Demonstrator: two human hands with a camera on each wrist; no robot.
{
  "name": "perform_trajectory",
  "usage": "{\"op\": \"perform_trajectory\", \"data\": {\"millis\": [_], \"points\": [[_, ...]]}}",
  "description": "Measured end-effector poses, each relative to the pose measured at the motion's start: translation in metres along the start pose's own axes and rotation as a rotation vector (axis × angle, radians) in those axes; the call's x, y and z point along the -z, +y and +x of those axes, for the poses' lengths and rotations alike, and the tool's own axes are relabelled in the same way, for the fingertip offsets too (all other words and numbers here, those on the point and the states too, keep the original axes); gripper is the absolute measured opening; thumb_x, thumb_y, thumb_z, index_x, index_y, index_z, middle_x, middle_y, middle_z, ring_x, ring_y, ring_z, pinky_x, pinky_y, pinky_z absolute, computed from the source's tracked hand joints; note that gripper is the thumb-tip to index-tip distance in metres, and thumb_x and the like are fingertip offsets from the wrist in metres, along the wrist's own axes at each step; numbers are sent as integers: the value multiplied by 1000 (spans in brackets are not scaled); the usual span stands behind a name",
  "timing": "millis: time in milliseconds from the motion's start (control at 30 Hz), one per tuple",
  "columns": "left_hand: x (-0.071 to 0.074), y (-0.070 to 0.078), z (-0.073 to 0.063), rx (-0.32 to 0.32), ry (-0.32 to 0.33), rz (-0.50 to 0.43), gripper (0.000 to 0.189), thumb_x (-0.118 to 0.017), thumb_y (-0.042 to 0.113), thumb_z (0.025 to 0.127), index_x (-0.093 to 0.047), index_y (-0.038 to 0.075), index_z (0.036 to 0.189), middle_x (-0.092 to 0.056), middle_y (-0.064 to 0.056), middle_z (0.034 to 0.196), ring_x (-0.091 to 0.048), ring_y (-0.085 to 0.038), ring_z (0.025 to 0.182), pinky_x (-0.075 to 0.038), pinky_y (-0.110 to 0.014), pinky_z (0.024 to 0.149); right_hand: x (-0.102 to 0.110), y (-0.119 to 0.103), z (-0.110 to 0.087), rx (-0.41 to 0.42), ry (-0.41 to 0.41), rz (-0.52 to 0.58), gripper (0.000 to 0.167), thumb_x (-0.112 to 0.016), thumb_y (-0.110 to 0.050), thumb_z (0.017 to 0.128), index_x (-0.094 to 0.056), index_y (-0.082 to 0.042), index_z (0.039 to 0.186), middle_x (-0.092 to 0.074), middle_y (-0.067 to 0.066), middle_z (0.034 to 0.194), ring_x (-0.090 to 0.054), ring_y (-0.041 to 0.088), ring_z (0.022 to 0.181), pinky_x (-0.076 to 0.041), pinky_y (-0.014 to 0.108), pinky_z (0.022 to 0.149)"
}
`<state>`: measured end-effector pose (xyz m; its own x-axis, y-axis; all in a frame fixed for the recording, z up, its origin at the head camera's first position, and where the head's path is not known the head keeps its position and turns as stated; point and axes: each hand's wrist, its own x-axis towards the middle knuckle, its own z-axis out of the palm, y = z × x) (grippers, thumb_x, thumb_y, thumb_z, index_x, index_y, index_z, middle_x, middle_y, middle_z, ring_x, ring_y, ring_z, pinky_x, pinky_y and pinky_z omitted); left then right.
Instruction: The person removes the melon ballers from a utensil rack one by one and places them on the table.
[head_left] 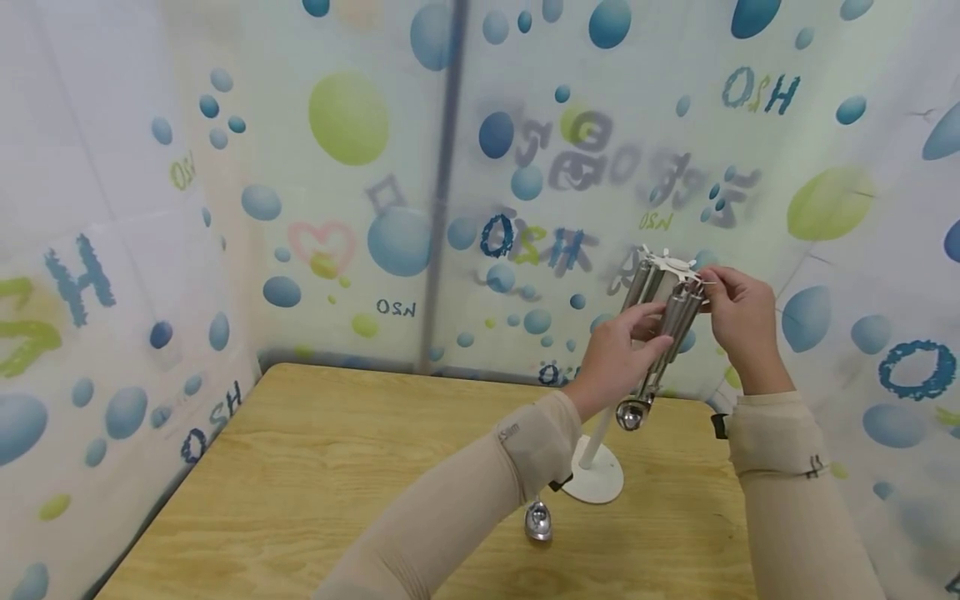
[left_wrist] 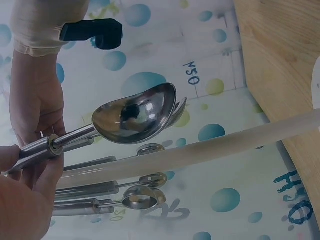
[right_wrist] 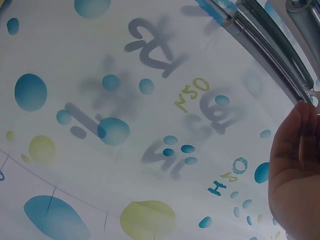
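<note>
Metal scoop (left_wrist: 117, 120) in left hand (head_left: 617, 354), between thumb and fingers.

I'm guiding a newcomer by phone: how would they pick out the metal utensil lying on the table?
On the wooden table, find the white stand and its round base. Nearer the camera and slightly left, a rounded metal head shows below the left sleeve, the rest hidden. It alone lies on the table; the other metal utensils are up by the stand's white top.
</note>
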<state>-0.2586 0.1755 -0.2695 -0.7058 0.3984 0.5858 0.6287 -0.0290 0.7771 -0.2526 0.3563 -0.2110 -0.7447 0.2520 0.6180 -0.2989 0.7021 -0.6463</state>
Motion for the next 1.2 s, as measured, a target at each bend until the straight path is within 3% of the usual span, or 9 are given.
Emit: {"op": "perform_trajectory", "data": {"millis": [300,567,867,1200], "points": [[7,-7,-4,-35,3,32,42,-68,17,100,-59,11,140,-73,1,112,-63,3,90,-51,-14,77,-2,2,1,17,-7,19,41,-50,-26,108,-65,7,125,-59,-27,85,-60,-7,79,-50,7,71],[15,-13,-10,-24,-1,3,40,-67,14,100,-59,10,139,-73,-3,115,-64,2,91,-53,-15,73,-2,0,-3,-3,-3,-15,44,-50,-34,106,-67,3,124,-58,-30,85,-59,-5,82,-50,7,73],[24,-20,-17,-25,-14,7,41,-67,15,100,-59,9,139,-72,-1,113,-63,2,93,-53,-17,73,0,4,-2,-10,-2,10,41,-51,-30,106,-66,4,123,-60,-30,85,-59,-3,80,-50,8,72],[35,-33,-25,2,25,11,40,-67,12,99,-61,10,138,-72,2,107,-63,0,93,-53,-19,75,-1,8,3,-6,-12,27,40,-51,-27,107,-64,6,124,-62,-26,86,-59,-3,83,-50,7,72]]}}
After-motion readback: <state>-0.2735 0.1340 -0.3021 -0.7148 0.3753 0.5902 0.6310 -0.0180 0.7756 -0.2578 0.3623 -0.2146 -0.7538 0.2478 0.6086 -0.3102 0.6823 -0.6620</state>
